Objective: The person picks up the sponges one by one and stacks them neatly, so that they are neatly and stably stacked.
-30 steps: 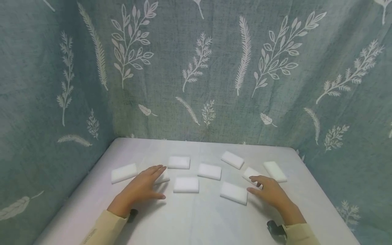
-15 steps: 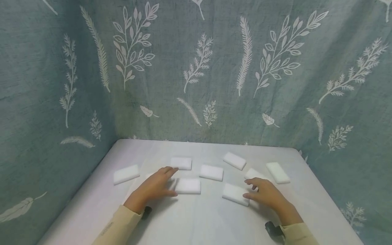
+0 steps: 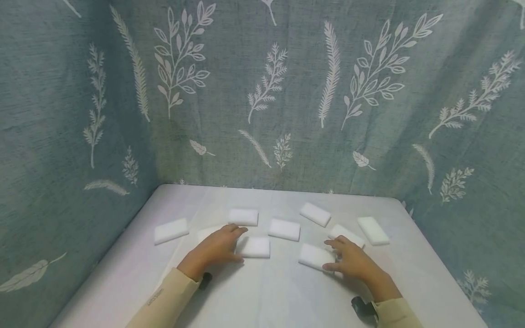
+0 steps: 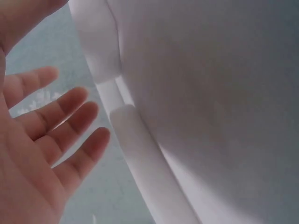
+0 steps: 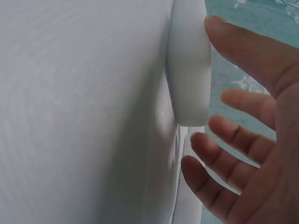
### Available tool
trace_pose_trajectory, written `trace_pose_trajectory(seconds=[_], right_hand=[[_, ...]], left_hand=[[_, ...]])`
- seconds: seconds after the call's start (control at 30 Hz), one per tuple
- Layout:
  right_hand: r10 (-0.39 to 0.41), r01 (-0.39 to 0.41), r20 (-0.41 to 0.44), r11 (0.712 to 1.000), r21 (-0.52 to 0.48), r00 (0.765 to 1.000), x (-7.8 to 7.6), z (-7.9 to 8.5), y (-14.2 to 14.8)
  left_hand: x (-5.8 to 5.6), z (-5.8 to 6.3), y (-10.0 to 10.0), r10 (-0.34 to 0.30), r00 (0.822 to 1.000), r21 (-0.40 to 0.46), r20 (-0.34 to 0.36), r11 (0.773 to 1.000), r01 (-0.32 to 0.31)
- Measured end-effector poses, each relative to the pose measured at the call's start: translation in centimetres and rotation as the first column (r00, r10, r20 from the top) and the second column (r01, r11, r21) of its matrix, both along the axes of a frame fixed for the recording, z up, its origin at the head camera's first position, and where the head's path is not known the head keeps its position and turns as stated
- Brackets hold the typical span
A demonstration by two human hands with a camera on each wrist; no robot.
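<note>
In the head view my left hand (image 3: pixel 219 246) hovers at the left end of a white sponge block (image 3: pixel 256 247) in the near middle, thumb and fingers spread around that end. Another white sponge (image 3: pixel 206 233) lies partly hidden behind the same hand. My right hand (image 3: pixel 348 260) is over the right end of the front right sponge (image 3: pixel 312 256), its thumb overlapping that corner. Beyond its fingers lies a tilted sponge (image 3: pixel 347 234). The right wrist view has the thumb (image 5: pixel 222 30) right at a sponge's edge (image 5: pixel 189 70), other fingers loosely extended. Fingers stand apart from a sponge (image 4: pixel 145 158) in the left wrist view.
More white sponges lie flat farther back: a far-left one (image 3: pixel 171 231), two in the middle (image 3: pixel 243 217) and two toward the right (image 3: pixel 315 214). They rest on a white-covered table (image 3: pixel 279 305). Patterned green cloth (image 3: pixel 229 82) hangs behind and along both sides.
My left hand has moved right, from over the left sponge to the near middle one. The right hand has shifted slightly left over the front right sponge. The sponges keep their arrangement.
</note>
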State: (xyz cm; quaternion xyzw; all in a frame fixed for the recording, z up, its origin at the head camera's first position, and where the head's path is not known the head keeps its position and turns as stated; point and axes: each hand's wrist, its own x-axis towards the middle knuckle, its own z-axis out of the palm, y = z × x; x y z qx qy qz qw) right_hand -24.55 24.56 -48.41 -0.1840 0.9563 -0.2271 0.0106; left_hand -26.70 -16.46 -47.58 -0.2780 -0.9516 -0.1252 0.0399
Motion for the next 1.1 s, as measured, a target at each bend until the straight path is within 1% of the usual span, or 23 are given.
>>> trace_pose_trajectory(seconds=[0.07, 0.27, 0.47, 0.57, 0.63, 0.73, 0.8, 0.87, 0.93, 1.0, 1.1], right_hand=[[0.009, -0.009, -0.005, 1.000, -0.011, 1.000, -0.1, -0.1, -0.1], [0.096, -0.095, -0.014, 0.995, 0.013, 0.995, -0.1, -0.7, -0.4], [0.075, -0.075, 0.026, 0.997, -0.001, 0.997, 0.2, -0.7, -0.8], [0.071, -0.071, 0.032, 0.997, -0.019, 0.997, 0.2, -0.5, -1.2], [0.091, -0.091, 0.012, 0.996, -0.018, 0.996, 0.0, -0.5, -1.4], [0.145, -0.145, -0.041, 0.989, -0.010, 0.989, -0.3, -0.6, -1.8], [0.186, -0.187, -0.077, 0.982, -0.007, 0.980, -0.4, -0.8, -2.1], [0.207, -0.208, -0.093, 0.978, -0.008, 0.974, -0.5, -0.8, -2.4], [0.209, -0.211, -0.086, 0.977, -0.011, 0.974, -0.6, -0.8, -2.8], [0.205, -0.206, -0.058, 0.978, -0.023, 0.977, -0.6, -0.6, -3.3], [0.200, -0.201, -0.020, 0.979, -0.044, 0.979, -0.6, -0.5, -4.0]], left_hand=[[0.0, 0.0, 0.1, 0.001, 1.000, 0.000, -0.001, 1.000, -0.001], [-0.2, -0.5, 0.0, 0.008, 1.000, -0.025, 0.023, 1.000, -0.007], [-0.2, -0.9, 0.1, 0.006, 1.000, -0.036, 0.026, 0.999, -0.005], [-0.1, -0.6, 0.2, 0.014, 0.999, -0.021, 0.039, 1.000, -0.013], [0.0, -0.4, 0.2, 0.021, 0.999, -0.010, 0.044, 1.000, -0.021], [0.1, 0.1, 0.3, 0.022, 0.999, 0.009, 0.035, 1.000, -0.023], [0.2, 0.3, 0.2, 0.019, 0.999, 0.013, 0.027, 1.000, -0.019], [0.2, 0.4, 0.2, 0.009, 1.000, 0.034, 0.018, 0.999, -0.010], [0.2, 0.6, 0.1, 0.004, 1.000, 0.045, 0.016, 0.999, -0.005], [0.1, 0.7, 0.1, 0.000, 1.000, 0.076, 0.023, 0.997, -0.001], [0.0, 1.1, 0.2, -0.006, 0.999, 0.122, 0.047, 0.993, 0.000]])
